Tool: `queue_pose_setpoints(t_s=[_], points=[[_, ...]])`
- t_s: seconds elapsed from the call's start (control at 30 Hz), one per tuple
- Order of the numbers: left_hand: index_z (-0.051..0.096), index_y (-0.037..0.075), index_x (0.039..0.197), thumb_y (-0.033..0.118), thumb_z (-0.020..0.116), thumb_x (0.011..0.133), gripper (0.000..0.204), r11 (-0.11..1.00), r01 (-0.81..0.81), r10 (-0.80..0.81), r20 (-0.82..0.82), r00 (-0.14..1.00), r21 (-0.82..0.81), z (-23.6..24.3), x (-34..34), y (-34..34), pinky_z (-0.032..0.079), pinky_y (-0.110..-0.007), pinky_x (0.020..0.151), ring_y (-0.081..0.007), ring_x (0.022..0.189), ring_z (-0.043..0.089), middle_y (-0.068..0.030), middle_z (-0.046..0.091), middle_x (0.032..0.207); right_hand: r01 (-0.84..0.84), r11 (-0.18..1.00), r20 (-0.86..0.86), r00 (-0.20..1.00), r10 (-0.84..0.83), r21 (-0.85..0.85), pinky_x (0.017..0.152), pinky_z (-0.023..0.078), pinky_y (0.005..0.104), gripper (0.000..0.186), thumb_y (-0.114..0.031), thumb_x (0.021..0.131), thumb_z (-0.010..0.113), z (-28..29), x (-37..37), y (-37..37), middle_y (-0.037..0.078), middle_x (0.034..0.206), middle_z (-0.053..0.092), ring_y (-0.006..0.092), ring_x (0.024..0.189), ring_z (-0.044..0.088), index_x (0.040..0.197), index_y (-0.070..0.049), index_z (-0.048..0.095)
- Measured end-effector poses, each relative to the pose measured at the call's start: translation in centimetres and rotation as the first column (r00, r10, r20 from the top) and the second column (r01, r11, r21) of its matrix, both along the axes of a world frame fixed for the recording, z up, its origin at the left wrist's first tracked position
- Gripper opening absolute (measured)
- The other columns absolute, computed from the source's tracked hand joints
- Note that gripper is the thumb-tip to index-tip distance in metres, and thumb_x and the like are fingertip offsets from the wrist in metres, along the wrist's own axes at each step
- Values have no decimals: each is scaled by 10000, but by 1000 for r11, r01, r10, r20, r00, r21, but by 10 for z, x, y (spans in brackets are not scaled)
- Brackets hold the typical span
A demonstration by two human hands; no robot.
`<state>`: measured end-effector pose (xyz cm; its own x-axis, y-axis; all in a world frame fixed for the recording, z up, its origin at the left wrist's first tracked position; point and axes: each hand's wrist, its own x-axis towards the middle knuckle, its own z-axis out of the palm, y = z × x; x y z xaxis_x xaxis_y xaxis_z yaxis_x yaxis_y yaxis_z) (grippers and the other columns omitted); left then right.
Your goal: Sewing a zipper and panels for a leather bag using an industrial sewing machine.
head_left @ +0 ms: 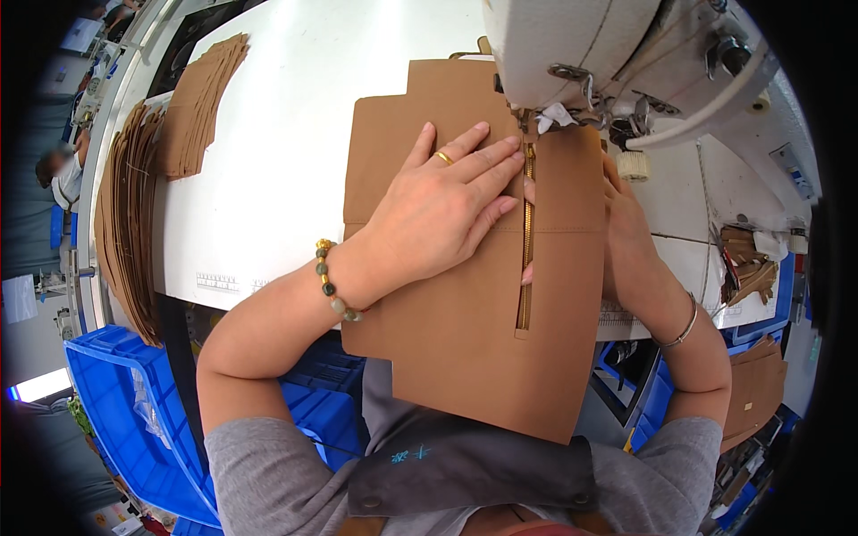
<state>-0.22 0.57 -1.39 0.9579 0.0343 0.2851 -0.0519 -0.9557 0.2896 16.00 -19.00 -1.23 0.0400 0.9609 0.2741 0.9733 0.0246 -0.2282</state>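
A brown flat panel (pixel 456 339) with a stepped outline and a stitched seam lies under the sewing machine's needle area (pixel 527 123). A long slot in it shows a gold-toothed zipper (pixel 528 223) running toward me from the needle. My left hand (pixel 451 196), with a ring and bead bracelet, lies open on the panel left of the zipper, fingertips close to the slot. My right hand (pixel 626 223) grips the panel at its right edge, fingers partly hidden beneath it; some pink fingertips show through the slot.
The white machine head (pixel 581 40) overhangs the white worktable (pixel 259 134). Stacks of brown pieces (pixel 130 219) sit at the left, more scraps (pixel 746 263) and pieces at the right. Blue plastic bins (pixel 116 393) stand below the table edge. A co-worker (pixel 67 183) is at the far left.
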Motion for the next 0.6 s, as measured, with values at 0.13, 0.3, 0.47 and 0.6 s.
queue_pose_setpoints(t_s=[0.13, 0.3, 0.47, 0.6], points=[[627, 96, 1436, 246, 606, 1040, 424, 999, -8, 8, 6, 1000, 44, 0, 1, -1, 368, -637, 1174, -333, 1447, 514, -85, 605, 1505, 6, 1000, 5, 1000, -6, -18, 1175, 412, 544, 850, -560, 707, 868, 1, 0, 0, 138, 1332, 689, 347, 1281, 627, 1361, -48, 683], [628, 92, 1426, 237, 612, 1032, 421, 995, -13, 12, 17, 1000, 96, 0, 1, -2, 397, -627, 1150, -325, 1423, 535, -79, 609, 1498, 10, 1000, 26, 1000, -9, -23, 1180, 409, 535, 851, -551, 711, 865, 2, 0, 0, 129, 1320, 699, 342, 1282, 627, 1365, -39, 680], [620, 76, 1425, 221, 611, 1027, 424, 988, -12, 10, 17, 1000, 151, 2, 2, -3, 420, -606, 1133, -323, 1410, 546, -76, 607, 1499, 19, 998, 23, 1000, -17, -58, 1189, 395, 534, 859, -556, 708, 865, 3, 0, 1, 132, 1322, 699, 348, 1282, 626, 1368, -38, 680], [644, 44, 1366, 178, 624, 993, 398, 986, 13, -20, 43, 999, 165, 5, 6, -2, 464, -532, 1111, -317, 1349, 590, -95, 641, 1438, 11, 1000, 30, 999, -10, -29, 1192, 388, 538, 836, -557, 711, 864, 3, -1, 0, 141, 1316, 701, 352, 1277, 629, 1342, -36, 689]])
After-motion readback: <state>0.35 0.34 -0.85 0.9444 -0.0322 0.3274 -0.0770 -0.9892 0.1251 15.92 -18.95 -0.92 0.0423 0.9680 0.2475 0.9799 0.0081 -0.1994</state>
